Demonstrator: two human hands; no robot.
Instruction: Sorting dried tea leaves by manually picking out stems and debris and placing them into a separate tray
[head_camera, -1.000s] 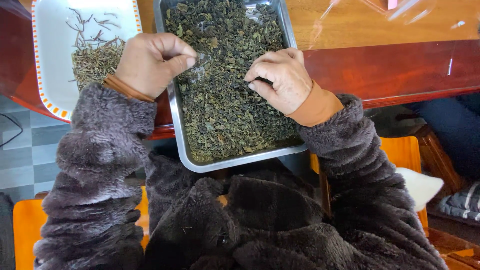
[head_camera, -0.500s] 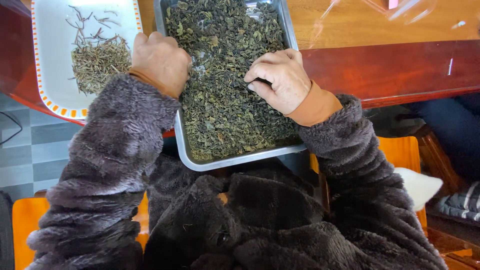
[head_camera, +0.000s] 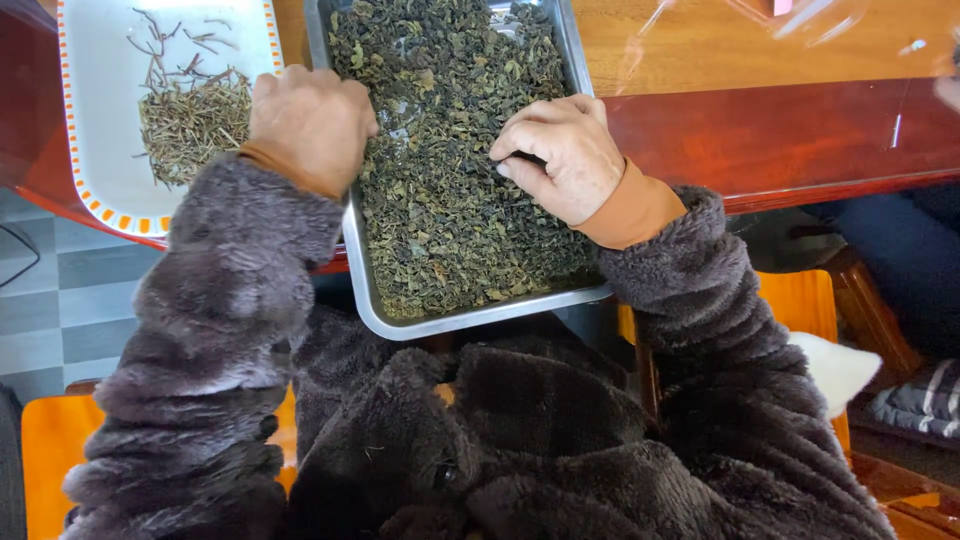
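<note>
Right hand (head_camera: 560, 155) pinches into tea leaves (head_camera: 450, 200) in metal tray (head_camera: 400, 322); left hand (head_camera: 310, 120), curled, grip unclear, sits at tray's left rim beside stem plate (head_camera: 90, 120).

Leaves (head_camera: 450, 200): dark olive green with paler green flecks. Pan (head_camera: 400, 322): plain silver-grey metal. Tray (head_camera: 90, 150) at the bench's left edge: white, rim patterned with orange dashes. Stems (head_camera: 190, 120) on it: dull grey-green. Bench (head_camera: 780, 130): glossy red-brown, lighter honey wood beyond. Sleeves (head_camera: 220, 330): fuzzy dark grey-brown; cuffs (head_camera: 630, 210) orange-tan. Floor (head_camera: 60, 300): grey checked tiles.
</note>
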